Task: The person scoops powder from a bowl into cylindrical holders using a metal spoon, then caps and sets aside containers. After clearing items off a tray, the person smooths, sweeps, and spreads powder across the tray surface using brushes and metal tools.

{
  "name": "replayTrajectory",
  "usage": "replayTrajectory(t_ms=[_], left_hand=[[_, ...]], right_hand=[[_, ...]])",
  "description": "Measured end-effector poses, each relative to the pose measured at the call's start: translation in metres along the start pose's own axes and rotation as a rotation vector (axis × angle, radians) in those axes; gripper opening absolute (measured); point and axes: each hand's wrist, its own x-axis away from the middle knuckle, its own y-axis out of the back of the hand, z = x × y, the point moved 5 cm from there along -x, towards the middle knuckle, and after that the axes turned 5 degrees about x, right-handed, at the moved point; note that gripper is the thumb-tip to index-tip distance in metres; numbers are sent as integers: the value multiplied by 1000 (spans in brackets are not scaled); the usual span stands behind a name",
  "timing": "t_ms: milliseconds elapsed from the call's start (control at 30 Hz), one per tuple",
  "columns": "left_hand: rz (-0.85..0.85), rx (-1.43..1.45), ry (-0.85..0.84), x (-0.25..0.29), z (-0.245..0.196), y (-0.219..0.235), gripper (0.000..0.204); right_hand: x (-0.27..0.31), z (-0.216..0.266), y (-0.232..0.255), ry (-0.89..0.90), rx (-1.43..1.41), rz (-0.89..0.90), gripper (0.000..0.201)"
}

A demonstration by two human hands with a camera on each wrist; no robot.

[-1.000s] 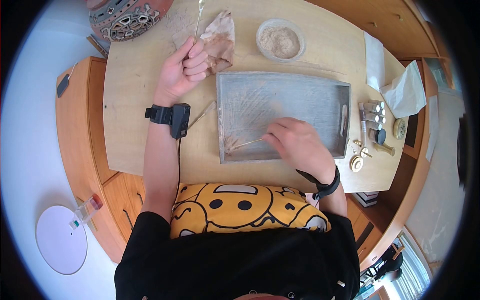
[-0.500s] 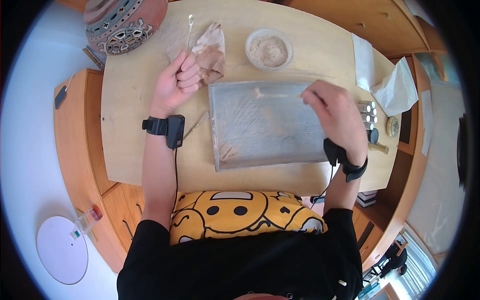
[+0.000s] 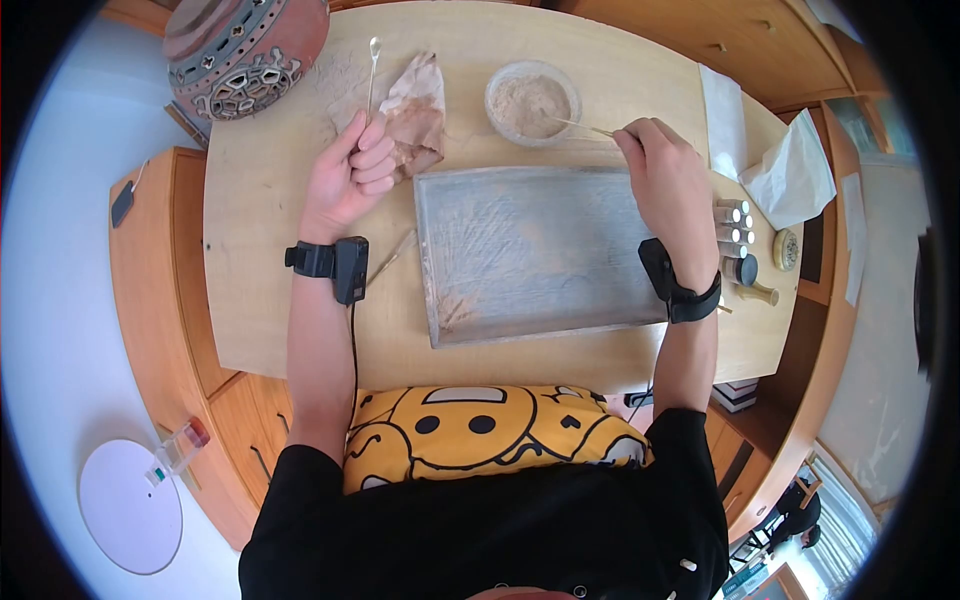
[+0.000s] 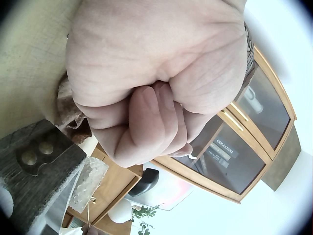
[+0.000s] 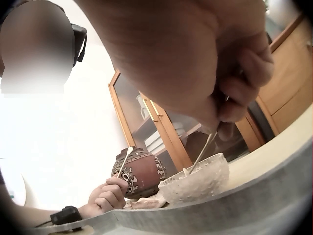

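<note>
My left hand grips a thin metal spoon upright, its small bowl at the top, left of a stained, crumpled cloth. With the right hand I pinch a thin stick-like tool whose far end reaches into a bowl of pale brown powder. In the right wrist view the tool slants down into the textured bowl. The fingers of the left hand are curled in the left wrist view; the spoon is mostly hidden there.
Below the bowl lies a grey wooden tray with brown powder in its near left corner. A thin tool lies left of it. Small jars, white paper and a round brass piece are at right; a patterned pot stands back left.
The right hand has moved from the tray's near left area, out to the right and up, and its tool now reaches into the powder bowl. My left hand still holds the spoon up.
</note>
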Motion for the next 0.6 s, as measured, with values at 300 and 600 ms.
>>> replayTrajectory(t_ms=[300,600], left_hand=[[7,4,-4,1,0,0,35],[39,-46,10,-1,0,-2,34]], right_hand=[[37,33,22,-40,-142,100,14],[87,78,-25,321,-141,446,12]])
